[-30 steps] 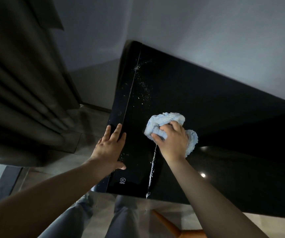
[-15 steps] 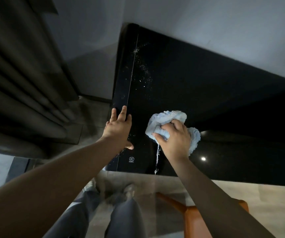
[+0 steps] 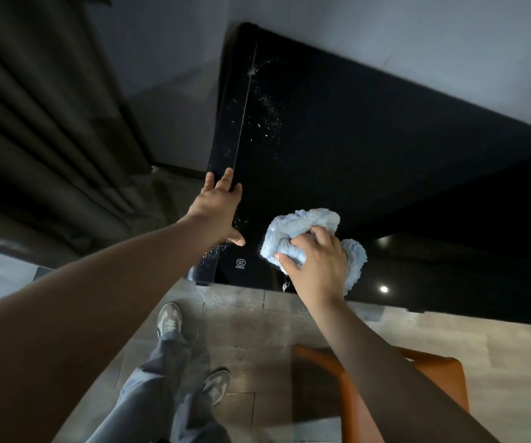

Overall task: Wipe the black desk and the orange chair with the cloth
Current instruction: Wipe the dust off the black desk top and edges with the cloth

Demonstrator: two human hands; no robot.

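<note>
Right now right hand (image 3: 316,266) fingers (image 3: 320,235) curled round bunched pale-blue cloth (image 3: 305,228), pressing it on desk (image 3: 369,148) near front edge. Small white smear just below cloth at edge. Left hand (image 3: 217,212) fingers straight, flat on desk's left rim, thumb spread toward cloth. White specks scattered over desk's left part, up toward far corner. Orange chair (image 3: 433,378) below right forearm, on floor (image 3: 257,314), apart from desk. Person's grey trousers, grey-white sneakers on floor. Dark curtain (image 3: 40,123) at left.
</note>
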